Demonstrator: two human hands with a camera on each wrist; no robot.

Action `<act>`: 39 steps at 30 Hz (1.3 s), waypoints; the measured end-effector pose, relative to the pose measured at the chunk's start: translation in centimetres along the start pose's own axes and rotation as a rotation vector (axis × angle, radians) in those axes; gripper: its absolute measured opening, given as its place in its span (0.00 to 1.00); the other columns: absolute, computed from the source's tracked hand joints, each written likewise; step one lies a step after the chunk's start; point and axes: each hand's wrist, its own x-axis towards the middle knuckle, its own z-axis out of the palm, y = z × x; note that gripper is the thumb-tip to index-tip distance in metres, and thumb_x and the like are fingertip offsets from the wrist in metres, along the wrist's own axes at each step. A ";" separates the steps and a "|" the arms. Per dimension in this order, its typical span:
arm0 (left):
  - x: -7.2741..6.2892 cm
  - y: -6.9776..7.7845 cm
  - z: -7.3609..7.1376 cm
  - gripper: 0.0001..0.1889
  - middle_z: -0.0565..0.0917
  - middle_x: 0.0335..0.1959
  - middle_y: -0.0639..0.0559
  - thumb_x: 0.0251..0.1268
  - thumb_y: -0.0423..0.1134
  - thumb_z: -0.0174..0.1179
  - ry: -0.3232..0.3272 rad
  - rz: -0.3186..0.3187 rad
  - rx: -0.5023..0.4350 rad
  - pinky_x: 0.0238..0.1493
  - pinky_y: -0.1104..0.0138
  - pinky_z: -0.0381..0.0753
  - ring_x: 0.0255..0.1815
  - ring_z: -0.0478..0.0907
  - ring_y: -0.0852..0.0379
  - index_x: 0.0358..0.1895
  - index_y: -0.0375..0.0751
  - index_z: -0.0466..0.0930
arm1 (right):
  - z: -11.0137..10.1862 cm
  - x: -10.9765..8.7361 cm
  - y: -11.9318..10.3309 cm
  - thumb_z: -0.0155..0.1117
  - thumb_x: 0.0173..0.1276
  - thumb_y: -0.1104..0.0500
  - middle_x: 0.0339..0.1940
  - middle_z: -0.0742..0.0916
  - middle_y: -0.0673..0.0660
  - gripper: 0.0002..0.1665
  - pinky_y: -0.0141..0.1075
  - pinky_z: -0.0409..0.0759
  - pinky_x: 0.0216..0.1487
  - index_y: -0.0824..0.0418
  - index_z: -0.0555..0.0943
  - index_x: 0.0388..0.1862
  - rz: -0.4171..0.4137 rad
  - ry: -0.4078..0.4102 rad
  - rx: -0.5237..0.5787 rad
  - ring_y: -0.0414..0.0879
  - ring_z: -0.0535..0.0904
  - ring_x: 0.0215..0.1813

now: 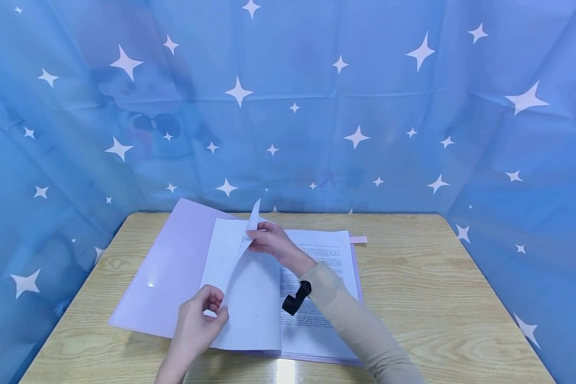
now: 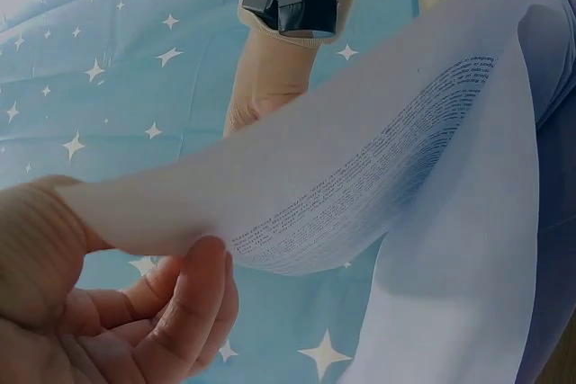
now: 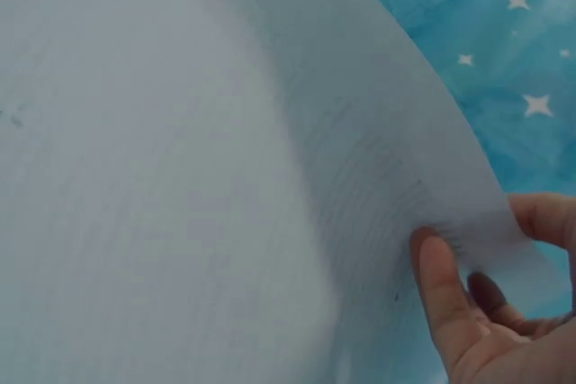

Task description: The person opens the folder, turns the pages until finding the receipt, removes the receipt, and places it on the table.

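Printed sheet point(image 2: 342, 159) curls upward: your left hand point(image 1: 197, 320) pinches its near end, your right hand point(image 1: 278, 246) pinches its far end; beneath lies the open lilac folder point(image 1: 173, 272), on the wood-grain table point(image 1: 437, 288)

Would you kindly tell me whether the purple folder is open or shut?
Open: its purple cover lies spread to the left on the wooden table, with a printed page exposed on the right.

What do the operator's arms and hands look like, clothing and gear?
Right hand: ungloved, plain beige sleeve above it, a boxy black piece at the sleeve's end. Left hand: ungloved, no sleeve or strap visible.
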 end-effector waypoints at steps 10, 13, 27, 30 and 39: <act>0.0 -0.8 -0.2 0.12 0.75 0.19 0.57 0.40 0.18 0.60 0.071 0.036 0.080 0.19 0.74 0.77 0.22 0.72 0.67 0.27 0.36 0.74 | -0.3 -0.3 -0.2 0.61 0.65 0.63 0.38 0.85 0.57 0.15 0.37 0.81 0.50 0.66 0.72 0.49 0.004 -0.030 0.032 0.46 0.84 0.42; 0.0 -1.2 -0.3 0.12 0.75 0.20 0.55 0.39 0.18 0.60 0.096 0.048 0.116 0.19 0.74 0.77 0.22 0.72 0.66 0.28 0.35 0.74 | -0.8 -0.4 -0.2 0.59 0.66 0.63 0.39 0.85 0.58 0.13 0.38 0.80 0.51 0.66 0.73 0.48 -0.015 -0.026 0.026 0.46 0.84 0.43; -0.1 -2.9 -0.2 0.11 0.79 0.27 0.44 0.38 0.16 0.62 0.138 0.087 0.280 0.21 0.71 0.76 0.23 0.74 0.56 0.27 0.31 0.80 | -4.1 -0.7 0.5 0.56 0.68 0.63 0.40 0.85 0.58 0.12 0.38 0.80 0.51 0.67 0.73 0.48 -0.048 0.027 0.027 0.46 0.82 0.43; -0.2 -3.3 -0.1 0.08 0.78 0.26 0.44 0.38 0.16 0.63 0.138 0.099 0.298 0.21 0.70 0.77 0.23 0.74 0.56 0.24 0.30 0.81 | -4.7 -0.8 0.5 0.56 0.68 0.62 0.40 0.85 0.57 0.16 0.37 0.80 0.51 0.69 0.71 0.52 -0.044 0.030 0.031 0.45 0.82 0.42; -0.3 -4.5 0.0 0.05 0.79 0.26 0.38 0.41 0.17 0.63 0.117 0.077 0.379 0.25 0.61 0.82 0.25 0.79 0.46 0.25 0.25 0.82 | -6.5 -1.3 0.6 0.55 0.70 0.60 0.39 0.85 0.56 0.20 0.36 0.80 0.50 0.72 0.69 0.55 -0.029 0.050 0.037 0.44 0.82 0.42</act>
